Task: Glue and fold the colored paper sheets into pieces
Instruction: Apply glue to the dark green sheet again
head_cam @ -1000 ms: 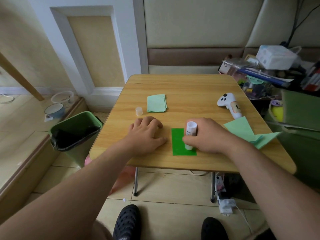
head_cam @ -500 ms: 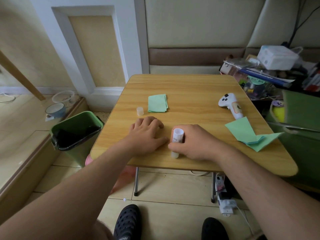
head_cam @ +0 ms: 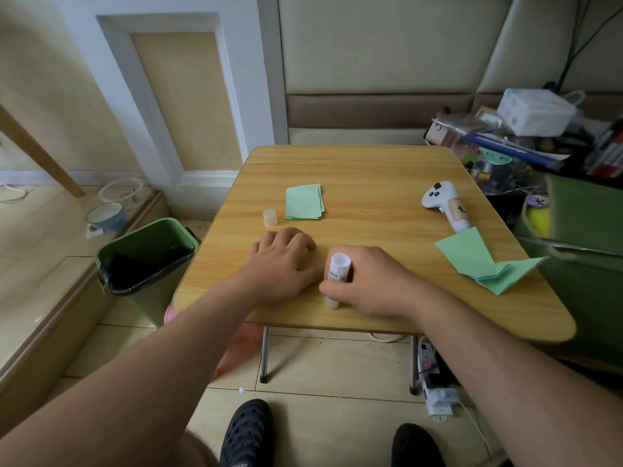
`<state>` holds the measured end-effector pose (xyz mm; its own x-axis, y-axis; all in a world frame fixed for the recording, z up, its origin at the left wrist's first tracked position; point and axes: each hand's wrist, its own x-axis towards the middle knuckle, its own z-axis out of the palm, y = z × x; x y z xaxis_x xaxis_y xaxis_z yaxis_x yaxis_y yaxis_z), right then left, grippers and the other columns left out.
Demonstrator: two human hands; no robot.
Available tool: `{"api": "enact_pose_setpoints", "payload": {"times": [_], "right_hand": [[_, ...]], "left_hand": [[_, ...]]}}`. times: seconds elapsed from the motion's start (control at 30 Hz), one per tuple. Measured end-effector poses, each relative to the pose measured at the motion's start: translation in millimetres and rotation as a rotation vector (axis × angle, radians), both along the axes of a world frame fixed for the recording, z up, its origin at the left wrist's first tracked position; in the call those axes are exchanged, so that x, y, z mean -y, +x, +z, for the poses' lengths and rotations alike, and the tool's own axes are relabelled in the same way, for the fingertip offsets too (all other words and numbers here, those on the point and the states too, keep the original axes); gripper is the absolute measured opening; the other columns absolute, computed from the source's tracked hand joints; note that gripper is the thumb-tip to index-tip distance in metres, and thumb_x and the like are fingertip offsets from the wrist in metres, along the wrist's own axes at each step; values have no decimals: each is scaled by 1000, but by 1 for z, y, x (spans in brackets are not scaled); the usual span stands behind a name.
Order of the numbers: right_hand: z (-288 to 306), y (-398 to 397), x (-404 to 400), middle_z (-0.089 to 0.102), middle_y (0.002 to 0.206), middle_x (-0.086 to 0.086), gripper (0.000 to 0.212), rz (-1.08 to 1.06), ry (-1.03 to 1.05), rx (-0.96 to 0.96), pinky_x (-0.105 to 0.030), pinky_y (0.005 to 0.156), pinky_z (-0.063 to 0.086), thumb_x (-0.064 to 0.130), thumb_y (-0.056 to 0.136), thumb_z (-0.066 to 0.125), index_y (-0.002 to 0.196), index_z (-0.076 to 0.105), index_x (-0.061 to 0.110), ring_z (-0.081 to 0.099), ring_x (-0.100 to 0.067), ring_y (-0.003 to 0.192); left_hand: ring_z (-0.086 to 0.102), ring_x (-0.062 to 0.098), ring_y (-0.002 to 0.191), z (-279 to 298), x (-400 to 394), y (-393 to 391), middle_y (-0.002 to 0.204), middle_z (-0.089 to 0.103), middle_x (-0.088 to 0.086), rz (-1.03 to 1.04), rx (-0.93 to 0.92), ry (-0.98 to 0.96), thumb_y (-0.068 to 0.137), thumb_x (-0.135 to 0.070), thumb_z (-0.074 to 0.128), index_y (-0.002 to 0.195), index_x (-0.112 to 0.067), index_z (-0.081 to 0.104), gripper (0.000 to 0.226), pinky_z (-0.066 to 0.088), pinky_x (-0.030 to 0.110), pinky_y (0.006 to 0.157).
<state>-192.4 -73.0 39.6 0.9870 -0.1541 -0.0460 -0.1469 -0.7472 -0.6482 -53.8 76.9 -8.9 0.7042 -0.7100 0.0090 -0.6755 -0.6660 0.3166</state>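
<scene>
My right hand (head_cam: 365, 281) gripped the glue stick (head_cam: 336, 278), tip down near the table's (head_cam: 387, 170) near edge; my left hand (head_cam: 281, 264) rested just left, fingers curled, holding nothing. Folded green papers (head_cam: 304, 201) lay farther back.

On the table (head_cam: 371, 170), the 2 hands sit side by side near the front edge, the left hand (head_cam: 281, 264) just left of the right hand (head_cam: 367, 281), which holds the glue stick (head_cam: 337, 269) upright between them. Behind the left hand stands the cap (head_cam: 269, 217), with a paper stack (head_cam: 303, 201) just to its right. Far right lie the folded sheets (head_cam: 485, 261), with a controller (head_cam: 445, 203) behind them; a bin (head_cam: 145, 261) stands on the floor left of the table.
</scene>
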Motion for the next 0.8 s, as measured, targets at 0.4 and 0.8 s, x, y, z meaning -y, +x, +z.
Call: {"api": "enact_pose_setpoints", "payload": {"times": [0.4,0.8], "right_hand": [[-2,-1,-2,68,77,4,19,-8,6,-6,-35,67,50,36,85,72,82,62,20,59,-16,73],[9,3,59,62,68,-4,25,-426,170,258,-33,61,40,28,88,67,79,56,8,48,-14,60]], "left_hand": [[25,27,142,2,0,-1,154,33,-9,2,-11,3,92,-64,51,134,-41,43,48,22,46,114],[27,27,142,2,-2,2,154,33,-9,-22,0,13,96,-64,50,135,-41,43,45,22,47,115]]}}
